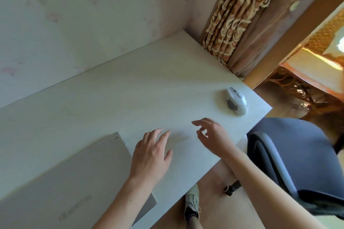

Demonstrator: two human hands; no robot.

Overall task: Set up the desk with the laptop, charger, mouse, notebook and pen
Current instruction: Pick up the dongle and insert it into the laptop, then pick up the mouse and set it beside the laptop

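Note:
A closed silver laptop [74, 178] lies flat on the white desk [130, 98] at the lower left. A white mouse [236, 100] with grey buttons sits near the desk's right edge. My left hand [151, 152] hovers just right of the laptop's corner, fingers spread, holding nothing. My right hand [212, 135] floats over the desk's front part, left of and nearer than the mouse, fingers apart and empty. No charger, notebook or pen shows in this view.
A blue-grey office chair [297, 163] stands right of the desk. A patterned curtain [242, 15] hangs past the desk's far right corner. The wall runs along the desk's back edge. My foot in a light shoe [191, 204] is on the floor below.

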